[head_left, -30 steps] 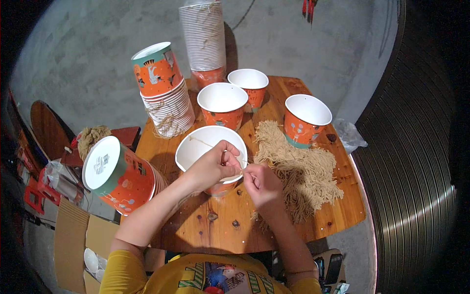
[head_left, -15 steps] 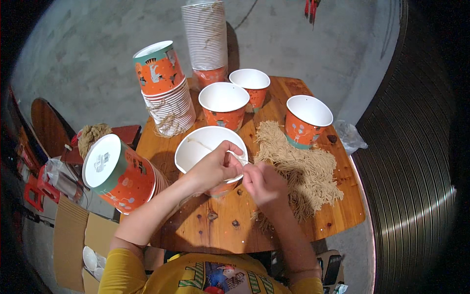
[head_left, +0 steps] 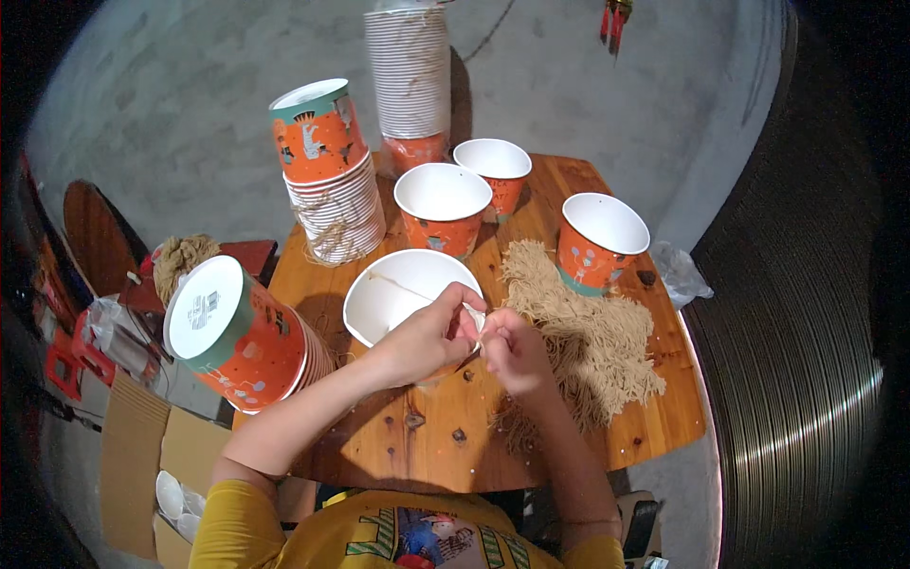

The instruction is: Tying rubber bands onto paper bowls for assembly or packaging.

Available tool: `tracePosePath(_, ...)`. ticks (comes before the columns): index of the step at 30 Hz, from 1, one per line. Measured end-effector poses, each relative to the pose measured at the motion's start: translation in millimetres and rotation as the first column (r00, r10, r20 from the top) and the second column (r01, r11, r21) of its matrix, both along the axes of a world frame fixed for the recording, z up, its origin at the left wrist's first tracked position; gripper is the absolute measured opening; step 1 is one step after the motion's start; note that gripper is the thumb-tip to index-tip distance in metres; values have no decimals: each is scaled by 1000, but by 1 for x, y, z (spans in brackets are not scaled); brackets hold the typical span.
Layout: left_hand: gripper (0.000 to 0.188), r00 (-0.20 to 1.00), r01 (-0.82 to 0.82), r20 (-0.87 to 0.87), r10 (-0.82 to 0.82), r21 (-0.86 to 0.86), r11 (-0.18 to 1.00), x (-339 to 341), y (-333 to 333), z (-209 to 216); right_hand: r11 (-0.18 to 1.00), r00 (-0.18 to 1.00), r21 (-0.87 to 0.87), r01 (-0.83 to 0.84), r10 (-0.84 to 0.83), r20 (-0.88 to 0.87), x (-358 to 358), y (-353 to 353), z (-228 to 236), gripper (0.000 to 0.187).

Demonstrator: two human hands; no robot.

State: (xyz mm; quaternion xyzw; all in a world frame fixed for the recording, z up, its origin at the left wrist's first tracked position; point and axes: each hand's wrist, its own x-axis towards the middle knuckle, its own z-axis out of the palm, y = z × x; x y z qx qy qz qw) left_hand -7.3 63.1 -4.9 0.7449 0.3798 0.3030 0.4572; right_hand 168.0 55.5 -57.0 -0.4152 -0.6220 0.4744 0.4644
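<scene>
over the last half second the right hand (head_left: 502,343) has turned a little and spread its fingers slightly, while the left hand (head_left: 444,327) stays at the right edge of the round, white-lined paper bucket (head_left: 360,308). the whole view has also slipped a little, so part of the apparent drift is the head moving. the bucket stands mouth up near the middle of the brown varnished wooden table (head_left: 379,446).

the left hand looks pinched on the bucket's rim; the right fingertips meet it there, but whether they grasp cord or paper i cannot tell — the knuckles hide it. a thin tan cord (head_left: 398,284) crosses the white inside of the bucket toward the hands, much as it did before. so the change reads as a small adjustment at the rim — the cord does not look free of the hands.

beside the right hand lies a loose heap of tan fibre cords (head_left: 611,346), unshifted on the table.
</scene>
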Motion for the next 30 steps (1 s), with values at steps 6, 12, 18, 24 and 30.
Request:
tracePosePath(6,28,997,-39,-59,44,77,996,2,-3,1,979,953,-113,-169,133,-273,5,3,-5,5)
tracePosePath(12,22,996,-71,-48,75,81,994,1,-4,2,968,944,-195,-157,89,-319,3,-6,5,10)
tracePosePath(18,13,987,-92,-119,104,107,990,5,-9,6,972,936,-163,-170,108,-334,5,-5,0,12)
tracePosePath(24,14,981,-95,-154,119,150,984,4,-6,0,979,925,-134,-153,94,-368,4,-6,-2,13)
tracePosePath(30,16,962,-82,-238,130,202,976,5,-6,2,984,903,-120,-132,69,-424,6,-6,-7,12)
